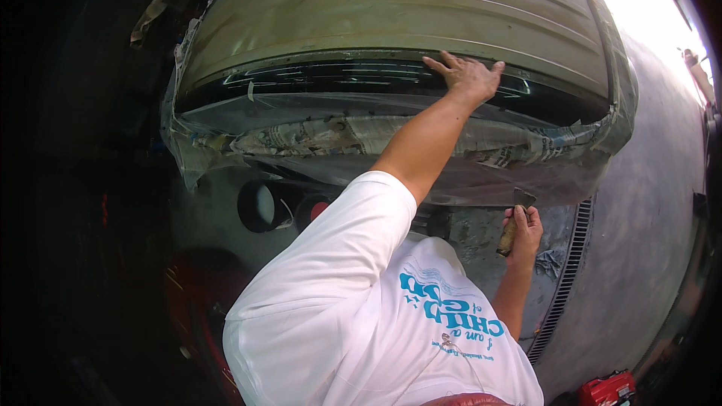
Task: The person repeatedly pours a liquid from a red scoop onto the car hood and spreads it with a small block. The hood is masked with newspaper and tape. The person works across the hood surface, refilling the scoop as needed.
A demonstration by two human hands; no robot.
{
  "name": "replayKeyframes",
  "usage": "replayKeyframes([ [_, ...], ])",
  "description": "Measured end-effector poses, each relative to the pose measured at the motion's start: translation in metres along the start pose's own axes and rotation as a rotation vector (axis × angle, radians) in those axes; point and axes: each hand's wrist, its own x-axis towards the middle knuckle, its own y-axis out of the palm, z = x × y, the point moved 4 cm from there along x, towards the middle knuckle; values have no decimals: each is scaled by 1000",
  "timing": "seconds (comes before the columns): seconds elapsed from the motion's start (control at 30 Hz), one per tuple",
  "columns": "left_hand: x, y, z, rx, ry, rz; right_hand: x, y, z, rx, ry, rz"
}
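My left arm reaches forward across the masked end of a vehicle. My left hand [470, 80] lies with fingers spread at the edge where the tan-green roof [406, 19] meets a glossy dark band [338, 75]. Lower down on the right, close to my body, my right hand [528, 231] is closed around the handle of a putty knife [508, 236]. Its flat blade points up and away from me, near the hanging clear plastic sheet [451, 192]. Newspaper [361, 134] runs along the vehicle below the dark band.
Below the plastic, at left, a black bucket [258, 207] stands on the floor, with a red-topped round object [316, 209] beside it. A floor drain grate [571, 278] runs along my right. A crumpled cloth [550, 262] lies near it, and a red case [608, 389] sits at the lower right.
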Motion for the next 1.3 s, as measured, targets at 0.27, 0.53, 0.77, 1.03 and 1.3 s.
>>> replayKeyframes([
  [0.27,0,-18,79,-624,190,-518,0,-2,7,302,-2,-40],
  [0.53,63,-81,309,-499,-54,-844,4,94,20,51,86,162],
  [0.77,75,-64,321,-306,-103,-702,63,254,80,-716,-351,190],
  [1.03,79,-68,320,-351,-73,-683,154,366,70,-1556,-630,243],
  [1.3,80,-69,326,-374,-67,-711,156,412,73,-1738,-555,301],
])
